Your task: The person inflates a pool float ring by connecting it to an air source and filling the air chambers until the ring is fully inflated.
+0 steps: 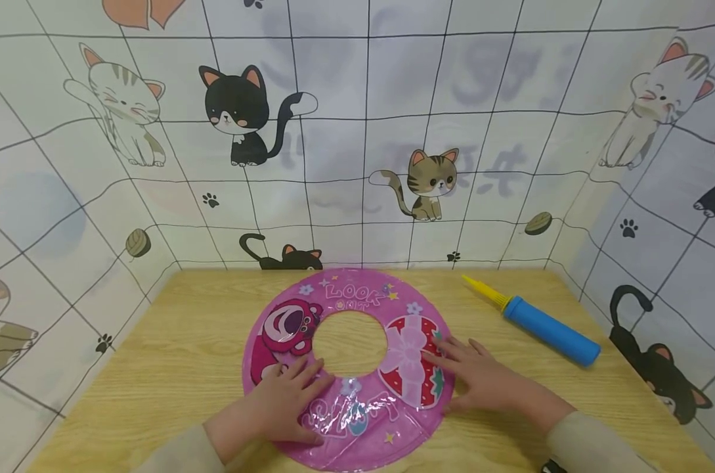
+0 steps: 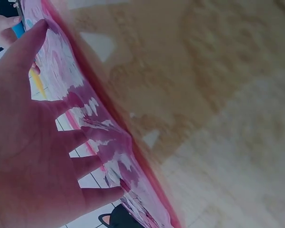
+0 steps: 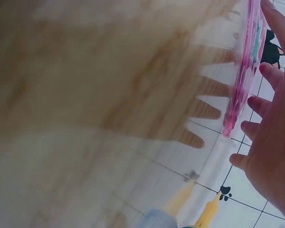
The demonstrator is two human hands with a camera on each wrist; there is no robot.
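A pink swim ring (image 1: 410, 433), printed with a bear, a strawberry heart and lettering, lies flat on the wooden table (image 1: 197, 309), its skin wrinkled near the front. My left hand (image 1: 283, 401) rests on its front left part with fingers spread. On the right, my right hand (image 1: 481, 378) touches the ring's edge by the strawberry print, its fingers extended. In the left wrist view the left hand (image 2: 42, 137) has its fingertips on the shiny pink ring (image 2: 102, 128). The right wrist view has the right hand (image 3: 275, 118) beside the ring's thin edge (image 3: 242, 80).
A blue hand pump (image 1: 549, 332) with a yellow nozzle lies at the table's back right. White sheeting (image 1: 345, 144) with a grid and cartoon cats stands around the back and both sides of the table.
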